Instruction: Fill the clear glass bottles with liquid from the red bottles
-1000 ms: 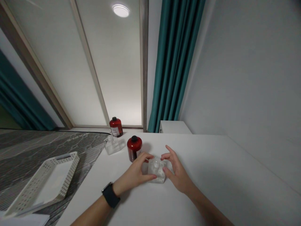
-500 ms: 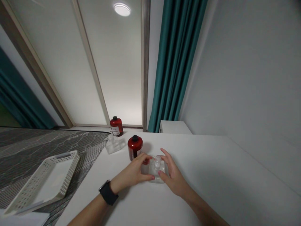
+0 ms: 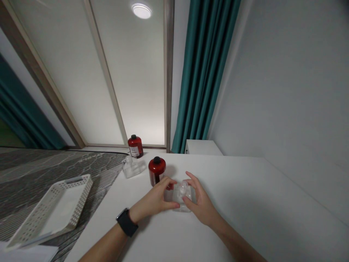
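Observation:
A clear, see-through bottle [image 3: 180, 196] with a rounded clear top stands on the white table in front of me. My left hand [image 3: 159, 196], with a dark watch at the wrist, grips its left side between thumb and fingers. From the right, my right hand [image 3: 200, 202] has its thumb near the bottle's top and its fingers curled behind, the index finger raised. Part of the bottle is hidden by the fingers. Just behind my left hand stands a dark red bottle [image 3: 156, 168] with a black cap, its lower part covered by that hand.
At the table's [image 3: 245, 196] far left corner are another red bottle [image 3: 135, 148] with a white label and a second clear bottle [image 3: 133, 168]. A white perforated basket [image 3: 75, 214] lies to the left, below table level. A white cabinet [image 3: 203, 147] adjoins the far edge.
Both hands stay around the clear bottle. Its rounded top has shifted very slightly to the right; little else differs.

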Motion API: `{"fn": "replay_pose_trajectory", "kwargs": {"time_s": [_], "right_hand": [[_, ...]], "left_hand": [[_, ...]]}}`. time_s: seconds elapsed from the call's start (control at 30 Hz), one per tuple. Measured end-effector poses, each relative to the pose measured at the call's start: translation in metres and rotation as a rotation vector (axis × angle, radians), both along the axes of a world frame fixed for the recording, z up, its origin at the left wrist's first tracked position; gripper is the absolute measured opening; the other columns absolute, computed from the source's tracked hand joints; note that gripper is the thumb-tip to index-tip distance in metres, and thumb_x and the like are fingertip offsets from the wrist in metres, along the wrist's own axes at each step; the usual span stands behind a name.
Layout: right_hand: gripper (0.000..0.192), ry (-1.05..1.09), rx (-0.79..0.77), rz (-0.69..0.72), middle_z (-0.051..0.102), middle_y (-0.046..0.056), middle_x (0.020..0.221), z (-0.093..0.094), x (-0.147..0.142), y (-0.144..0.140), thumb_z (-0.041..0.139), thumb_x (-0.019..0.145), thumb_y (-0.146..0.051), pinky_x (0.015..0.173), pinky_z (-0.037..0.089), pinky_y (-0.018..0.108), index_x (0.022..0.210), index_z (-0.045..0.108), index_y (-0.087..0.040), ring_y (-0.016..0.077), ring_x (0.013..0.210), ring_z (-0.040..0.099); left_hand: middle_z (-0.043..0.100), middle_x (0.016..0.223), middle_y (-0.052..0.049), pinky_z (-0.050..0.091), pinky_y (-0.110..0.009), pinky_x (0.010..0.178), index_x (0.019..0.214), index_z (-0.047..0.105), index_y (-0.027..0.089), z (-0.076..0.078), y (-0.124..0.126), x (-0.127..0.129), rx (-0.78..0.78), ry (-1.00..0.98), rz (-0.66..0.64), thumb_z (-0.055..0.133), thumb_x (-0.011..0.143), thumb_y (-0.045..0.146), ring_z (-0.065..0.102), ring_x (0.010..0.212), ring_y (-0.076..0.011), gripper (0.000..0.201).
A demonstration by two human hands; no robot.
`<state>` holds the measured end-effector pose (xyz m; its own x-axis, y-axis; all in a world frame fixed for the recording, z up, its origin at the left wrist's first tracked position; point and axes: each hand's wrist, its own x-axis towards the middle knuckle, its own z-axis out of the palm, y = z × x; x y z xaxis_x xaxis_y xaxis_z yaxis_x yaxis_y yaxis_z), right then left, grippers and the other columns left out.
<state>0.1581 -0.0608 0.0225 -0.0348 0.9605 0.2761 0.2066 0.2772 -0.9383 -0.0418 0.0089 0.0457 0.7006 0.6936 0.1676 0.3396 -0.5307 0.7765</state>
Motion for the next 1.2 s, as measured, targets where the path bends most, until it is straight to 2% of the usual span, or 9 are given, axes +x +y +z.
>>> {"fn": "replay_pose_trajectory", "kwargs": {"time_s": [0.13, 0.27, 0.43, 0.53, 0.6, 0.77, 0.93, 1.1, 1.2], "right_hand": [[0.074, 0.011, 0.009, -0.017, 0.058, 0.008, 0.125, -0.006, 0.0, 0.002, 0.065, 0.082, -0.022, 0.111, 0.037, 0.044, 0.149, 0.035, -0.025, 0.024, 0.121, 0.055], [0.07, 0.034, 0.034, -0.081, 0.059, 0.006, 0.116, -0.01, 0.0, 0.004, 0.065, 0.084, -0.025, 0.105, 0.042, 0.042, 0.148, 0.036, -0.026, 0.0226, 0.109, 0.06], [0.072, 0.047, 0.047, -0.037, 0.06, 0.007, 0.12, -0.01, -0.002, 0.005, 0.067, 0.083, -0.024, 0.107, 0.041, 0.043, 0.148, 0.035, -0.027, 0.0235, 0.116, 0.058], [0.068, 0.043, 0.071, -0.096, 0.059, 0.005, 0.113, -0.013, -0.002, 0.007, 0.067, 0.083, -0.024, 0.106, 0.041, 0.042, 0.145, 0.039, -0.027, 0.0221, 0.111, 0.058], [0.065, 0.053, 0.092, -0.088, 0.061, 0.005, 0.109, -0.014, -0.001, 0.007, 0.064, 0.086, -0.026, 0.106, 0.041, 0.042, 0.145, 0.038, -0.026, 0.0218, 0.107, 0.06], [0.067, 0.058, 0.077, -0.027, 0.061, 0.009, 0.124, -0.012, -0.001, 0.005, 0.063, 0.087, -0.025, 0.108, 0.04, 0.043, 0.148, 0.034, -0.026, 0.0236, 0.118, 0.058], [0.067, 0.026, 0.093, -0.103, 0.061, 0.005, 0.11, -0.012, -0.003, 0.007, 0.064, 0.085, -0.023, 0.104, 0.043, 0.041, 0.146, 0.036, -0.026, 0.0217, 0.105, 0.061], [0.058, 0.075, 0.074, -0.019, 0.062, 0.009, 0.123, -0.008, -0.003, 0.003, 0.053, 0.088, -0.018, 0.108, 0.039, 0.044, 0.143, 0.036, -0.027, 0.0227, 0.119, 0.058], [0.06, 0.04, 0.056, -0.029, 0.059, 0.009, 0.128, -0.007, -0.003, 0.001, 0.054, 0.086, -0.018, 0.11, 0.037, 0.044, 0.143, 0.037, -0.026, 0.0235, 0.124, 0.055]], "left_hand": [[0.059, 0.114, -0.008, 0.05, -0.042, 0.092, 0.115, 0.055, 0.02, 0.002, -0.003, 0.001, -0.01, -0.007, 0.004, 0.083, 0.073, 0.029, 0.059, 0.101, -0.0258, 0.052], [0.058, 0.112, -0.008, 0.051, -0.044, 0.091, 0.113, 0.054, 0.019, 0.004, -0.007, 0.002, -0.037, 0.002, 0.027, 0.082, 0.072, 0.028, 0.059, 0.1, -0.0261, 0.051], [0.058, 0.112, -0.007, 0.05, -0.042, 0.09, 0.113, 0.054, 0.02, 0.003, -0.006, 0.003, -0.046, -0.02, 0.007, 0.082, 0.073, 0.029, 0.059, 0.099, -0.0253, 0.049], [0.058, 0.111, -0.007, 0.05, -0.043, 0.089, 0.113, 0.054, 0.019, 0.001, -0.006, 0.003, -0.043, -0.014, 0.015, 0.082, 0.073, 0.029, 0.059, 0.098, -0.0254, 0.05], [0.059, 0.111, -0.007, 0.05, -0.043, 0.089, 0.114, 0.054, 0.019, 0.0, -0.005, 0.002, -0.042, -0.003, 0.023, 0.082, 0.072, 0.029, 0.059, 0.097, -0.0255, 0.052], [0.058, 0.112, -0.007, 0.051, -0.041, 0.089, 0.116, 0.054, 0.02, -0.004, -0.004, 0.001, -0.023, -0.019, -0.003, 0.081, 0.075, 0.03, 0.059, 0.099, -0.025, 0.051], [0.058, 0.113, -0.007, 0.051, -0.041, 0.09, 0.116, 0.053, 0.019, -0.006, -0.002, 0.001, -0.011, -0.032, -0.01, 0.082, 0.075, 0.031, 0.059, 0.1, -0.0251, 0.051], [0.058, 0.112, -0.007, 0.05, -0.042, 0.089, 0.115, 0.054, 0.019, -0.003, -0.004, 0.002, -0.03, -0.024, -0.006, 0.081, 0.074, 0.029, 0.059, 0.099, -0.0252, 0.05], [0.058, 0.112, -0.007, 0.051, -0.042, 0.089, 0.114, 0.053, 0.02, -0.004, -0.003, 0.002, -0.027, -0.029, -0.003, 0.081, 0.074, 0.029, 0.059, 0.099, -0.0249, 0.05]]}}
